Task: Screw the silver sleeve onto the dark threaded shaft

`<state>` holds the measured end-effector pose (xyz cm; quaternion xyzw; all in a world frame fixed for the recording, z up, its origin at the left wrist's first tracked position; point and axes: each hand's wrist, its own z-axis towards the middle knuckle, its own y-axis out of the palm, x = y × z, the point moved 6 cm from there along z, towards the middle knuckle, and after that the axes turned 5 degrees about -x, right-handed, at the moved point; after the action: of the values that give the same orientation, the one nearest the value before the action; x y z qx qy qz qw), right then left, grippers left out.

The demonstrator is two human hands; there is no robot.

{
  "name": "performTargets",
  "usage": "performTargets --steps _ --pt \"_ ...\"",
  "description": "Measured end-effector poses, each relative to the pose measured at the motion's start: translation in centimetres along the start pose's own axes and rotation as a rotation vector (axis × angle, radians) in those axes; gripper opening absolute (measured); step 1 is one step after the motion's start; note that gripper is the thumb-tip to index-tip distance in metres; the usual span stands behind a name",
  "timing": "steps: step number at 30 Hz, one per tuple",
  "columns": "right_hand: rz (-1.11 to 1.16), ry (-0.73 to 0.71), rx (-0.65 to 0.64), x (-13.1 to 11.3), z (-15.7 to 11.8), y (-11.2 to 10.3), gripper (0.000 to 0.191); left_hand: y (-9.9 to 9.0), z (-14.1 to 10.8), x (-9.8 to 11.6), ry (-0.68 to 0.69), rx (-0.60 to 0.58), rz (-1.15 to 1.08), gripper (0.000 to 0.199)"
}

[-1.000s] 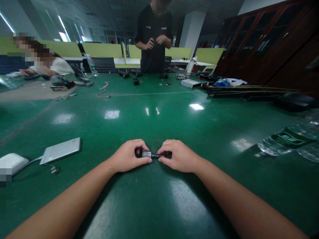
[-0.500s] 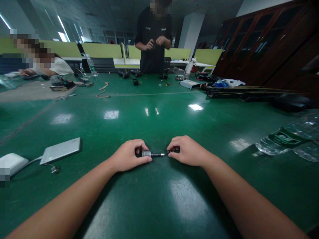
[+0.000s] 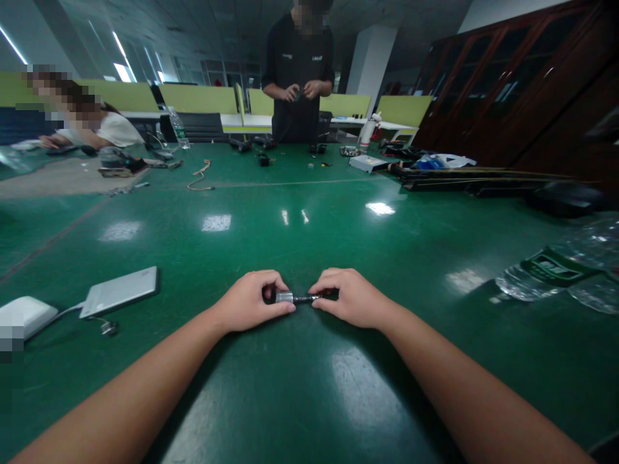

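Note:
My left hand [image 3: 254, 301] grips a small silver cylinder [image 3: 285, 297] between thumb and fingers, just above the green table. A thin dark shaft [image 3: 303, 299] extends rightward from the cylinder. At the shaft's right end, my right hand [image 3: 348, 298] pinches a small dark part [image 3: 318, 297], which meets or sits around the tip; the fingertips partly hide the contact. Both hands face each other near the middle of the view.
A silver flat box [image 3: 120, 293] with a cable and a white device [image 3: 26, 317] lie at left. Plastic bottles [image 3: 556, 267] lie at right. Across the green table [image 3: 290, 245], a person [image 3: 300, 77] stands; another sits at the far left.
My right hand has moved left with its small dark part, closing the gap to the shaft tip. My left hand has stayed in place. The standing person's hands have shifted slightly.

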<state>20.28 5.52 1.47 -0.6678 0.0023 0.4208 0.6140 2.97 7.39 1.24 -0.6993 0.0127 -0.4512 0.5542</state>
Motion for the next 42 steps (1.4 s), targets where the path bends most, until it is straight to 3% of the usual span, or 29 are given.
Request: performTargets --steps 6,17,24,42 --pt "0.154 -0.014 0.031 -0.6 0.6 1.6 0.036 0.0 0.0 0.0 0.017 -0.013 -0.002 0.024" --pt "0.093 -0.023 0.044 -1.4 0.7 1.4 0.03 0.2 0.1 -0.1 0.025 -0.026 0.03 0.028" --pt "-0.04 -0.054 0.079 -1.5 0.8 1.5 0.012 0.2 0.1 0.1 0.045 -0.019 0.037 0.026" --pt "-0.077 -0.097 0.017 -1.3 0.5 1.1 0.012 0.2 0.2 0.3 0.057 -0.016 0.033 0.024"
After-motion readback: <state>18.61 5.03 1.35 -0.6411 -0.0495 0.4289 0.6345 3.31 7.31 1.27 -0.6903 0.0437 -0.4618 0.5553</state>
